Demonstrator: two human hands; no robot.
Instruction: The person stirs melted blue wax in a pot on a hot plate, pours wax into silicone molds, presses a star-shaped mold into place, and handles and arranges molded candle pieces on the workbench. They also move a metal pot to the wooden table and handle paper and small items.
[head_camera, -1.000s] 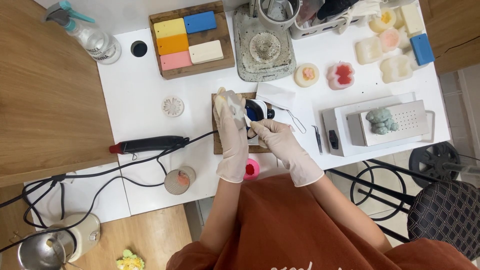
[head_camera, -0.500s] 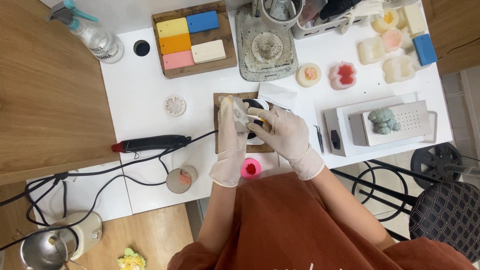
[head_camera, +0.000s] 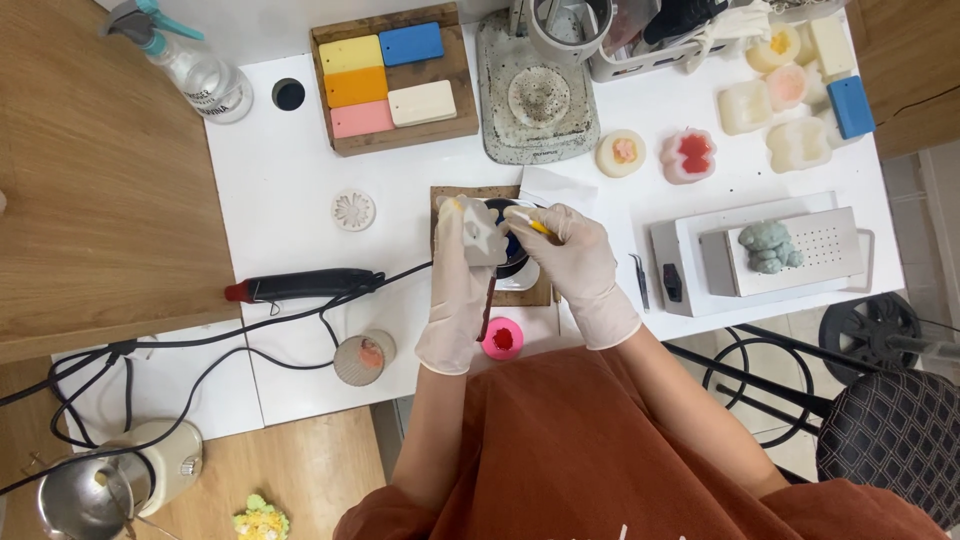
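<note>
Overhead view of a white table (head_camera: 300, 180). Far left: a wooden surface (head_camera: 100, 180) with a spray bottle (head_camera: 195, 70) at the table's far left corner. Left front: a black heat tool (head_camera: 300, 286) with its cable, and a small round candle (head_camera: 364, 357) near the front edge.

Centre: the gloved left hand (head_camera: 458, 290) has its fingers curled closed around a pale moulded piece (head_camera: 482, 238), held over a wooden board (head_camera: 470, 195). Just to the right, the gloved right hand (head_camera: 575, 262) pinches a thin yellow stick (head_camera: 538, 226), tip over a dark blue dish (head_camera: 512, 250) on the board. A pink cup (head_camera: 502, 339) stands at the front edge.

Far edge: a tray of coloured bars (head_camera: 390, 75). Right: a metal box (head_camera: 780, 250) bearing a grey-green figure (head_camera: 768, 246).

Compared with one second ago, both hands remain over the board, the right one shifted slightly.
</note>
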